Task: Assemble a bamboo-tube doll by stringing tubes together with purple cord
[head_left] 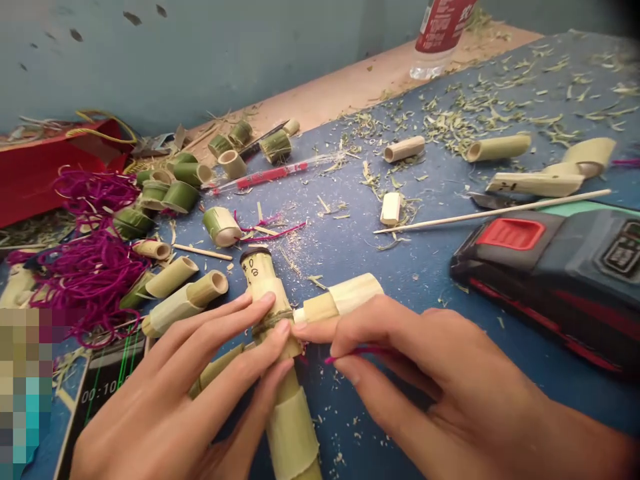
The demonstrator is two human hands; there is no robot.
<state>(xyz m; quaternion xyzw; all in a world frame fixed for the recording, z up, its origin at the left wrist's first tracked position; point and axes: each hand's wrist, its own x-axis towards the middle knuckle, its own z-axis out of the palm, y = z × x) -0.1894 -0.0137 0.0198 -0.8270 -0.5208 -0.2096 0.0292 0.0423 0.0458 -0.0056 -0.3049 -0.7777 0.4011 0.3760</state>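
Observation:
A jointed bamboo piece [294, 427] made of pale tube sections lies on the blue surface, dark-rimmed and marked with ink at its far end. My left hand [200, 380] rests over it, fingers and thumb pressed around its middle joint. To the right, a short bamboo arm section [353, 297] sticks out sideways from that joint. My right hand [440, 367] pinches a purple cord [367, 349] between thumb and finger, and its extended fingertip touches the arm section's near end. How the cord runs inside the joint is hidden.
A tangle of purple cord [93, 280] and several cut bamboo tubes [183, 197] lie left, beside a phone [95, 393] showing a timer. A thin stick [490, 212] lies near a power tool battery [555, 287] at right. Behind are a red pen [273, 175], shavings and a bottle [445, 30].

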